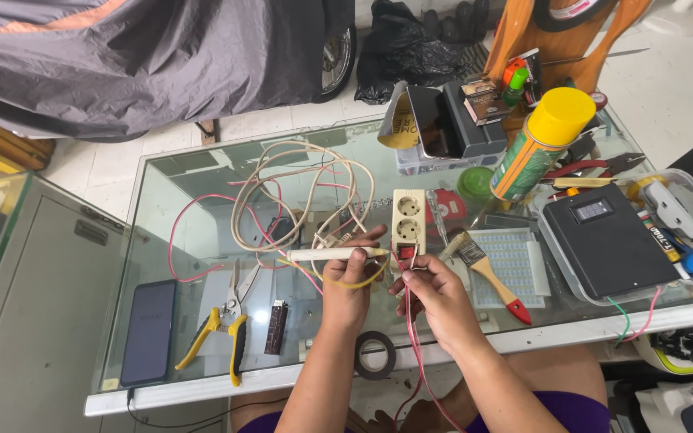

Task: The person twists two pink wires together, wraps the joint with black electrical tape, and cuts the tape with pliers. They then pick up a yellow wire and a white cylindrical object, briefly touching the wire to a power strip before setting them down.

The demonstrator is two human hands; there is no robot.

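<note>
Over the middle of the clear glass tabletop (202, 172), both hands work close together just in front of a cream two-socket power strip (408, 222) that lies flat with its sockets facing up. The left hand (348, 287) is closed around a slim white pen-shaped tool with a yellowish tip (337, 253), held level and crosswise so the tip points toward the strip; its cord runs back into a loose coil of cream cable (298, 188) on the glass. The right hand (435, 290) pinches thin red wires (415, 353) between thumb and fingertips, lifting their ends up by the strip's near edge, seemingly to bring them within reach of the tool's tip, while the rest of the wire hangs down past the tabletop edge. Both forearms rise from below, wrists slightly bent and nearly touching. A roll of black tape (375, 354) sits near the edge between the forearms. To the left lie yellow-handled cutters (220, 333) and a dark smartphone (148, 330); to the right, a red-handled paintbrush (492, 277) and a yellow-capped spray can (541, 144).
</note>
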